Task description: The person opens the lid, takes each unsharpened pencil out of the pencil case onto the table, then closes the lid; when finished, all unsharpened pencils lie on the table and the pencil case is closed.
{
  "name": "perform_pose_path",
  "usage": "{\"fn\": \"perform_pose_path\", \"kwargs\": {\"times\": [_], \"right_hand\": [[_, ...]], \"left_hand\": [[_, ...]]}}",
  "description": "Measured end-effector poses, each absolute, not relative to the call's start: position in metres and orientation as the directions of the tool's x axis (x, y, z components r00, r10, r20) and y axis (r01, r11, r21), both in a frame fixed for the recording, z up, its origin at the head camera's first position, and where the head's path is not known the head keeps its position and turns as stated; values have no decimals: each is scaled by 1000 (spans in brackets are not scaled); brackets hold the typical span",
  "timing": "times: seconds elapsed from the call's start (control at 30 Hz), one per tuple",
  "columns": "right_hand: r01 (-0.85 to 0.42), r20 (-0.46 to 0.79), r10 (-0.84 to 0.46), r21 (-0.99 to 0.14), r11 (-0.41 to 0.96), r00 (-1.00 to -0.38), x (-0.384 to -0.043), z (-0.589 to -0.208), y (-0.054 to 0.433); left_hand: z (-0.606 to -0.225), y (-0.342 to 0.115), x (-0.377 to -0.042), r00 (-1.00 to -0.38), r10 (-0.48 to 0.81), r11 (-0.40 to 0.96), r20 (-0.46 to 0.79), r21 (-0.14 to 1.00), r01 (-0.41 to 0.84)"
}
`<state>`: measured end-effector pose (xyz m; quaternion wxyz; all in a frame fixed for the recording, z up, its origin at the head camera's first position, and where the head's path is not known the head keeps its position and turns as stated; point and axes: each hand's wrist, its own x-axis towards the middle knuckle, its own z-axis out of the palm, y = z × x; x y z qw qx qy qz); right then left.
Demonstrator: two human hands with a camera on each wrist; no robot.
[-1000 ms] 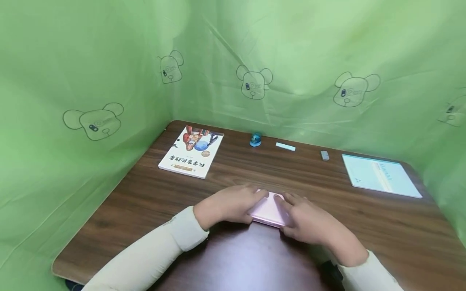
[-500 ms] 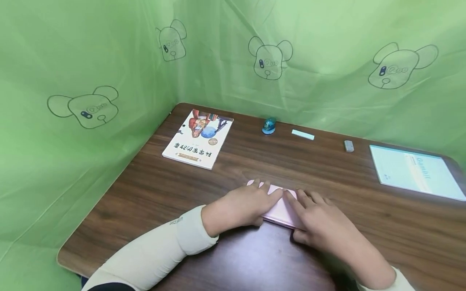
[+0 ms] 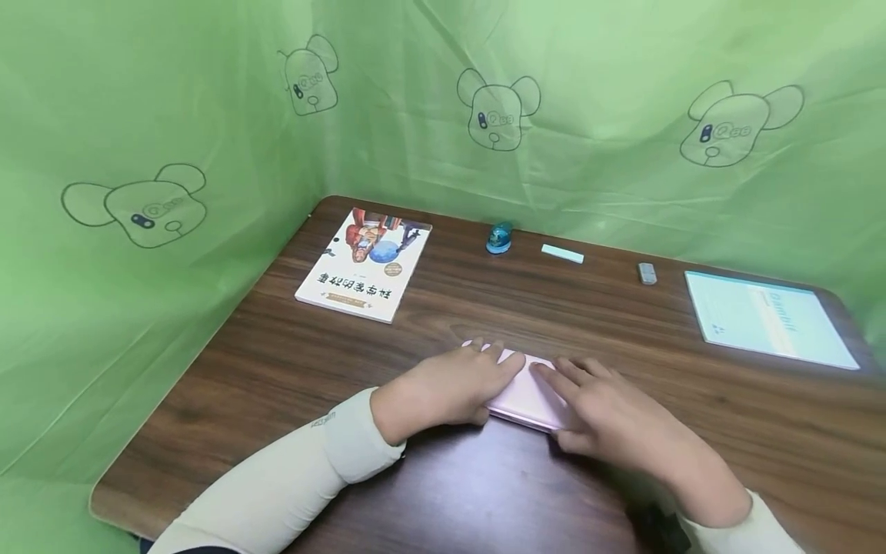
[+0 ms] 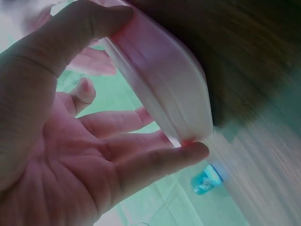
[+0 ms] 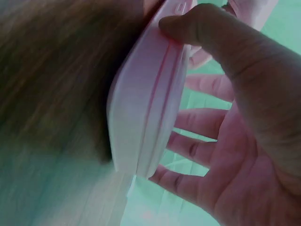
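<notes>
A flat pink case (image 3: 522, 396) lies on the wooden table, with a seam running along its side. My left hand (image 3: 453, 385) grips its left end; in the left wrist view the thumb presses the near side of the case (image 4: 164, 75) and the fingertips touch its top and far edge. At the other end my right hand (image 3: 609, 415) holds the case, thumb on the near side and fingers spread over the top. The right wrist view shows the case's (image 5: 136, 108) rounded side close up. What is inside cannot be seen.
A picture-covered book (image 3: 363, 265) lies at the back left. Along the back edge stand a blue pencil sharpener (image 3: 498, 238), a pale blue strip (image 3: 562, 253) and a small grey block (image 3: 647, 273). A light-blue notebook (image 3: 768, 319) lies right. Green curtains (image 3: 588, 169) enclose the table.
The head view has tilted down and shifted. My left fingers have moved inward over the lid, so the case's far left corner now shows. Both hands still hold the case.
</notes>
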<state>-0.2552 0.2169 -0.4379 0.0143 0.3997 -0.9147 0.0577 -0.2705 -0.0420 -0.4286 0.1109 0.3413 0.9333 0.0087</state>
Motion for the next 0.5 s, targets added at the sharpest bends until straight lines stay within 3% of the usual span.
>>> {"fn": "perform_pose_path", "kwargs": {"times": [0.5], "right_hand": [[-747, 90, -741, -65, 662, -665, -257, -438, 218]], "left_hand": [[-430, -48, -275, -710, 687, 726, -154, 139, 673]]}}
